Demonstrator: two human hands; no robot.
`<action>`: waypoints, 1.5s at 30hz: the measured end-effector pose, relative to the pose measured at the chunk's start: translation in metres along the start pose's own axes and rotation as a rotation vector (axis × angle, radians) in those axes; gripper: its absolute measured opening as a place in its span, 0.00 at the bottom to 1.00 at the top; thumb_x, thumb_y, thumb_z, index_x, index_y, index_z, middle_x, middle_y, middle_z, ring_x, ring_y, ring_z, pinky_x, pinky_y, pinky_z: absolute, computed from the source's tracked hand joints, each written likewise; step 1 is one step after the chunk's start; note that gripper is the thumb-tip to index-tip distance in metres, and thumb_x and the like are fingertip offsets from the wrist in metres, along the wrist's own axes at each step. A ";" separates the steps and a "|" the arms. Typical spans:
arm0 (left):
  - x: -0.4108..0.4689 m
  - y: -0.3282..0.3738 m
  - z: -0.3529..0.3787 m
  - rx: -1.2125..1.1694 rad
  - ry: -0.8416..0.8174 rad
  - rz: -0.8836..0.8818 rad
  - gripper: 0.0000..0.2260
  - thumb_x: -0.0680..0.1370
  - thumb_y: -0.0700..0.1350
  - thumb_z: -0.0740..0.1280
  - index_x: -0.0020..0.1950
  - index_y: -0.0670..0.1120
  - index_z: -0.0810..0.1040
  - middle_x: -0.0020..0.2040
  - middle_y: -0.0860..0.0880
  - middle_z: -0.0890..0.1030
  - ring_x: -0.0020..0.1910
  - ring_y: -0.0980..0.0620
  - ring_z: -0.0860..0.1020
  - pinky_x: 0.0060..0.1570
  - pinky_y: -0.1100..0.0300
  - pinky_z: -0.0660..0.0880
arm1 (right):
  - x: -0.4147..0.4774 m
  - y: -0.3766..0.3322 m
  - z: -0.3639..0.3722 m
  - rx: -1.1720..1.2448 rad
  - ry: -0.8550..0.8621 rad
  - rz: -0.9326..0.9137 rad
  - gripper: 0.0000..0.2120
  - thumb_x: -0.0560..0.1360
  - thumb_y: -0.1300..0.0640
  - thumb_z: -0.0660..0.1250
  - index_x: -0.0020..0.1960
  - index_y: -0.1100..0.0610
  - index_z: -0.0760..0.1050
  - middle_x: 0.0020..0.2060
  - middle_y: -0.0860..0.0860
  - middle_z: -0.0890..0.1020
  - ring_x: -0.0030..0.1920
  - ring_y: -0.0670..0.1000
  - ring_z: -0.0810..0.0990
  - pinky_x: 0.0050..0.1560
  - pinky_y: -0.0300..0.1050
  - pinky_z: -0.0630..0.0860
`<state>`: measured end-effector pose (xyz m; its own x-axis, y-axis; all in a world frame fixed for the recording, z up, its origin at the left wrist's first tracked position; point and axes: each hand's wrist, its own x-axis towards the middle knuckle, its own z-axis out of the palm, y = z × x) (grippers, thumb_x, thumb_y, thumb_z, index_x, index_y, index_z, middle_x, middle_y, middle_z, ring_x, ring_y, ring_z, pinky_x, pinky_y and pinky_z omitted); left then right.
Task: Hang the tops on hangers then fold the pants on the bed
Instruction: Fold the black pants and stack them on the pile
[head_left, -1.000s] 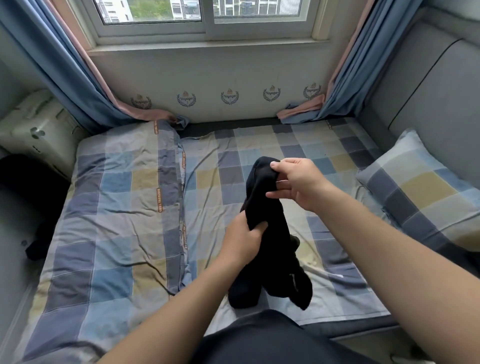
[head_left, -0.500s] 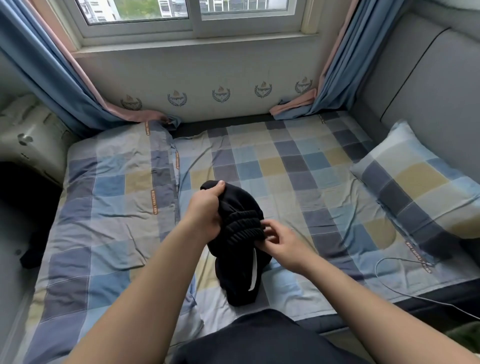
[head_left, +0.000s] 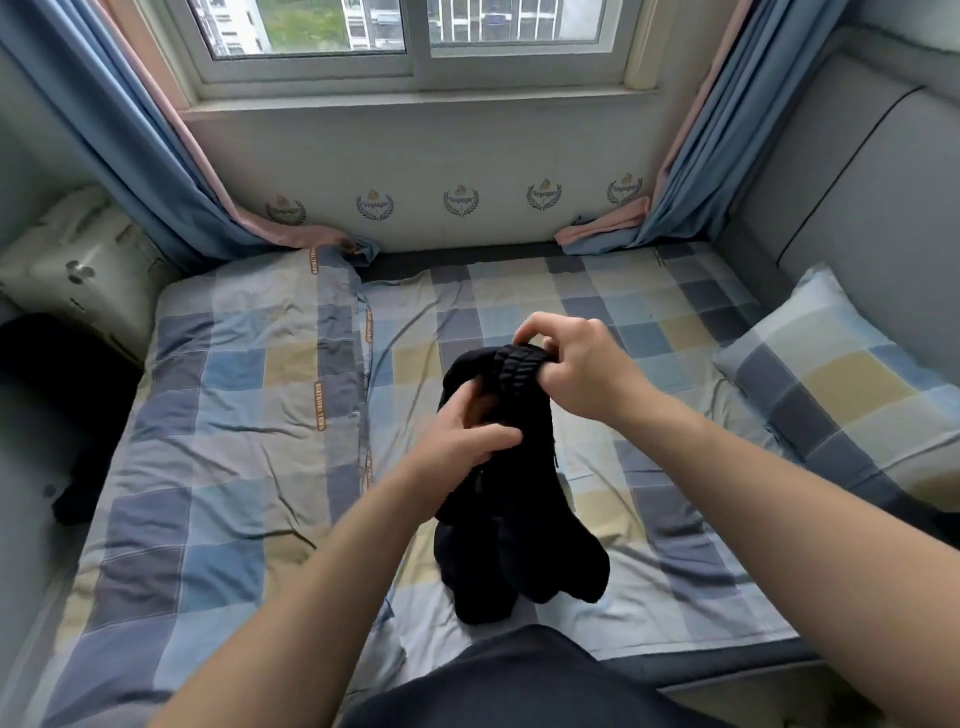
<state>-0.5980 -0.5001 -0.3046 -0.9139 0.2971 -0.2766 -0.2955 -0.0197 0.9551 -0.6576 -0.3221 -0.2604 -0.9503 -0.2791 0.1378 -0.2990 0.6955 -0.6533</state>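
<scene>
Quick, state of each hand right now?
Left hand: fingers curled, gripping the black pants.
Right hand: pinching their ribbed waistband.

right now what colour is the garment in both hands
Plain black: the ribbed-waist fabric garment, head view.

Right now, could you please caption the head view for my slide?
Right hand pinches the ribbed waistband of bunched black pants, left hand grips lower, above the checked bedsheet.

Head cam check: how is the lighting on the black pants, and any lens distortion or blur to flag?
Head view: soft daylight from the window, no glare on the bed; the black pants are a near-featureless dark mass, only the ribbed waistband shows texture; wide-angle bending curves the curtains at the edges; left hand and right hand look sharp.
</scene>
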 end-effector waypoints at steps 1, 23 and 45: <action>0.001 -0.003 0.009 0.106 -0.010 0.022 0.32 0.68 0.47 0.75 0.72 0.54 0.70 0.62 0.54 0.82 0.59 0.58 0.81 0.55 0.63 0.77 | 0.005 -0.006 -0.002 0.002 0.009 0.014 0.09 0.72 0.63 0.65 0.46 0.50 0.78 0.30 0.48 0.79 0.31 0.50 0.75 0.32 0.44 0.72; 0.044 -0.042 -0.079 0.774 0.495 -0.112 0.11 0.77 0.35 0.61 0.52 0.49 0.77 0.49 0.45 0.83 0.47 0.44 0.79 0.41 0.55 0.70 | -0.009 0.091 -0.027 -0.143 0.013 0.422 0.15 0.70 0.68 0.57 0.49 0.52 0.74 0.44 0.55 0.81 0.44 0.57 0.78 0.39 0.43 0.74; 0.059 0.129 -0.133 1.354 0.621 0.142 0.13 0.72 0.35 0.62 0.50 0.50 0.77 0.53 0.44 0.81 0.53 0.41 0.77 0.48 0.51 0.77 | 0.098 0.023 -0.046 -0.592 0.238 0.005 0.10 0.76 0.62 0.61 0.51 0.53 0.78 0.48 0.52 0.78 0.53 0.60 0.77 0.43 0.47 0.69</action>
<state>-0.7271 -0.6123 -0.2120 -0.9843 -0.0807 0.1569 -0.0391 0.9669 0.2523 -0.7618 -0.3032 -0.2275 -0.9246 -0.1673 0.3421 -0.2269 0.9635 -0.1422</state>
